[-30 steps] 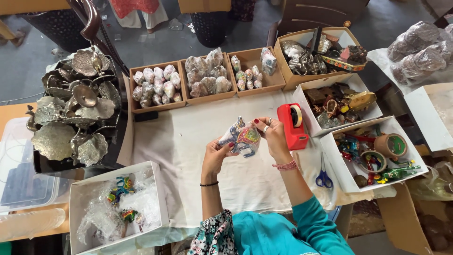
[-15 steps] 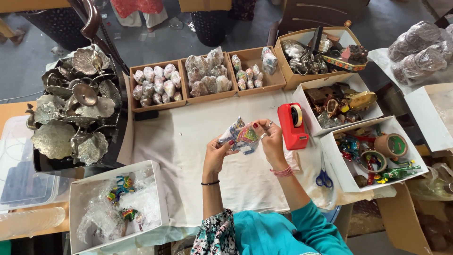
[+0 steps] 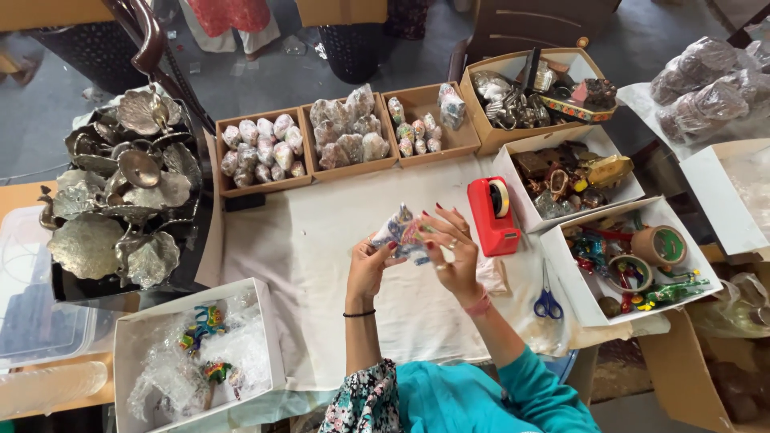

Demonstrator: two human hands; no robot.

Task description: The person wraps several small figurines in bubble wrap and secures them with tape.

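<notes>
right hand (image 3: 453,256) now lower, covering wrapped figurine (image 3: 403,232); left hand (image 3: 370,265) gripping

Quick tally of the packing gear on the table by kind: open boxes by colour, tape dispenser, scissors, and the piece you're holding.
Brown cardboard boxes: 4
White boxes: 3
Red tape dispenser: 1
Blue-handled scissors: 1
Bubble-wrapped colourful figurine, held by left hand and right hand: 1
Total: 10
</notes>
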